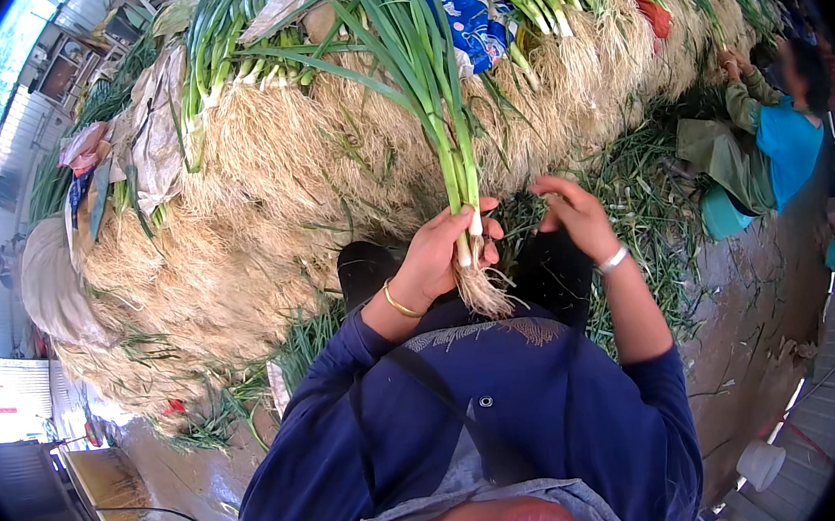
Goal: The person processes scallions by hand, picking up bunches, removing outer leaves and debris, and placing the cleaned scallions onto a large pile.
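Observation:
My left hand (pixel 434 257), with a gold-coloured bangle at its wrist, is closed around a few green onions (pixel 457 171) just above their roots. Their pale, stringy roots (pixel 482 292) hang below my fingers, and the long green leaves point away from me toward the heap. A short way to the right, my right hand (pixel 582 219) is raised with bent fingers held apart, and nothing shows in it. A silver-coloured bangle circles that wrist. Both hands are over my lap.
A large heap of green onions (pixel 325 139) with roots facing me spans the far side. Cut leaves (pixel 651 228) litter the floor at right. A co-worker in a blue-green top (pixel 790 139) sits at far right. A white bucket (pixel 761 465) stands at lower right.

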Tool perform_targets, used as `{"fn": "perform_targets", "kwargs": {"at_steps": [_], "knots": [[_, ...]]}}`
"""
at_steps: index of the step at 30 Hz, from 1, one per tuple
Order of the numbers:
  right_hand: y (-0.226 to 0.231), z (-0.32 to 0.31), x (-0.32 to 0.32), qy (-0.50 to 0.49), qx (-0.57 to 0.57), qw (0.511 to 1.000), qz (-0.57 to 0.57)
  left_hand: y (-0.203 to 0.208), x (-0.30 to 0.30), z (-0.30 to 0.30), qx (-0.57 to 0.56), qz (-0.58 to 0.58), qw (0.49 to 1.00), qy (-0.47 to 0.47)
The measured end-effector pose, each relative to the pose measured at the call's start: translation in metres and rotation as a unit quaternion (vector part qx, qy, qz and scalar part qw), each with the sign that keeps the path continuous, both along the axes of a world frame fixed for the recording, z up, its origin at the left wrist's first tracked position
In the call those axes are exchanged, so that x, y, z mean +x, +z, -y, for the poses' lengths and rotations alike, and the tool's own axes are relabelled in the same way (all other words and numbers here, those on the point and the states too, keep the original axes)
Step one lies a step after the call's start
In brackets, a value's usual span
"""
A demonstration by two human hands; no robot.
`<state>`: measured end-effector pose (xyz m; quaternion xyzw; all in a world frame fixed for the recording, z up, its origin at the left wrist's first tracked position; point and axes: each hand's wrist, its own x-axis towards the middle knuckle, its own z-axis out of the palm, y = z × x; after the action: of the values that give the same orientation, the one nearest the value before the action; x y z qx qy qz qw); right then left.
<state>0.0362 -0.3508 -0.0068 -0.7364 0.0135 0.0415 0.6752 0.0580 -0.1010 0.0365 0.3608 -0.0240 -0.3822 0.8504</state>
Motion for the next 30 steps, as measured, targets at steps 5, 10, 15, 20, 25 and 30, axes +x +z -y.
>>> {"fn": "perform_targets", "kwargs": {"at_steps": [5,10,15,20,25,30], "knots": [[0.021,-0.101,0.083,0.111,0.243,0.963,-0.039,0.006,-0.005,-0.003,0.094,-0.039,0.993,0.057],[0.007,-0.122,0.074,0.016,-0.193,0.97,0.146,-0.001,-0.001,-0.02,0.174,-0.044,0.977,0.116],[0.023,-0.084,0.006,0.092,-0.042,0.989,0.104,0.006,0.013,-0.026,0.177,-0.01,0.966,0.186],[-0.024,0.04,-0.032,-0.08,-0.146,0.985,-0.052,0.009,0.017,-0.034,0.139,0.046,0.98,0.134],[-0.026,0.078,-0.051,-0.027,-0.627,0.771,-0.103,0.008,0.003,-0.022,-0.028,0.038,0.999,0.014],[0.082,-0.062,0.045,-0.052,-0.346,0.88,0.321,0.003,-0.008,-0.008,0.135,0.184,0.971,0.07]]}}
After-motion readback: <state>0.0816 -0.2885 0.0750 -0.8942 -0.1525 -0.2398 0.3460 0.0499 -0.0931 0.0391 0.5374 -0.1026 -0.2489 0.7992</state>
